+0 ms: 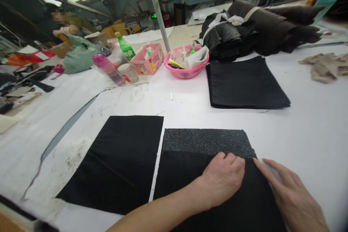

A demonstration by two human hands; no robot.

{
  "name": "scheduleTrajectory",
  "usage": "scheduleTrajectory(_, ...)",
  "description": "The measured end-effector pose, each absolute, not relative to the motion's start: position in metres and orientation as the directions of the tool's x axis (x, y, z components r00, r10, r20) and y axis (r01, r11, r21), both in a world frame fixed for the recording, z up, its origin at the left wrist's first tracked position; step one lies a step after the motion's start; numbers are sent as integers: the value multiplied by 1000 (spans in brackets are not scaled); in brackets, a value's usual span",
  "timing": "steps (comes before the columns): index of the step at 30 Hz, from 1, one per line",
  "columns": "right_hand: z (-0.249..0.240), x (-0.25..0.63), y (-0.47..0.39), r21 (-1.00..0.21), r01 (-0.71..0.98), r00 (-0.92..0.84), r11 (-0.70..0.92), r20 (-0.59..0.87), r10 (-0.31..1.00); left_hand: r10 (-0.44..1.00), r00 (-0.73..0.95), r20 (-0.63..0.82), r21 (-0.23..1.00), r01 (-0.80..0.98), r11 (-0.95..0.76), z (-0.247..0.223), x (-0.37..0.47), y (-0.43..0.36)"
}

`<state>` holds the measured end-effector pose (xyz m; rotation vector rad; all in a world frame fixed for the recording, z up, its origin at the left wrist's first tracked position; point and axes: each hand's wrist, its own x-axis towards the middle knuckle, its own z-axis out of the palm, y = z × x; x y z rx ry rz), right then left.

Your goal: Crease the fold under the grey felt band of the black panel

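Observation:
A black fabric piece [185,185] lies over a speckled dark grey sheet [206,140], whose far strip shows beyond the fabric's edge. My left hand [224,175] rests on the fabric near that edge, its fingers curled; whatever they may hold is hidden. At the right corner of the fabric is my right hand [292,192], its fingers stretched out and apart, one fingertip touching the corner. Another black fabric piece [119,159] lies flat to the left, a narrow gap away.
Behind are a stack of black fabric [244,83], a pink basket [187,72], a pink box [148,61], a green bottle [125,47] and a pink bottle [108,69]. Dark rolls [272,29] lie at the back right. A person [73,23] is at the far left.

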<state>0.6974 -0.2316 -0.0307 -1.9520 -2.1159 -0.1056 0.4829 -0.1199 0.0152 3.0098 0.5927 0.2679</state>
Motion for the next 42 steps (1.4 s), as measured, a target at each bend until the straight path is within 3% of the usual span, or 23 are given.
scheduleTrajectory(5, -29, 694, -230, -63, 995, -63, 82, 258, 964, 495, 862, 111, 43, 493, -869, 5, 435, -125)
scheduleTrajectory(11, -28, 690, -231, -79, 995, -32, 54, 247, 969, 715, 697, 56, -53, 717, -695, -5, 351, -128)
scheduleTrajectory(16, -27, 690, -233, -117, 993, -8, 36, 232, 973, 803, 590, 86, -71, 807, -586, 5, 308, -129)
scheduleTrajectory(23, -2, 671, -217, -211, 977, 77, -11, 307, 949, 814, 569, 121, 97, 809, -580, 14, 307, -132)
scheduleTrajectory(27, 13, 653, -194, -207, 976, -22, 68, 216, 976, 780, 614, 123, 180, 759, -626, 14, 317, -137)
scheduleTrajectory(35, 25, 652, -172, -232, 961, -137, 151, 76, 988, 792, 604, 92, 217, 764, -608, 15, 319, -139)
scheduleTrajectory(42, 25, 653, -171, -289, 949, -128, 125, 9, 992, 800, 594, 91, 217, 772, -598, 15, 320, -139)
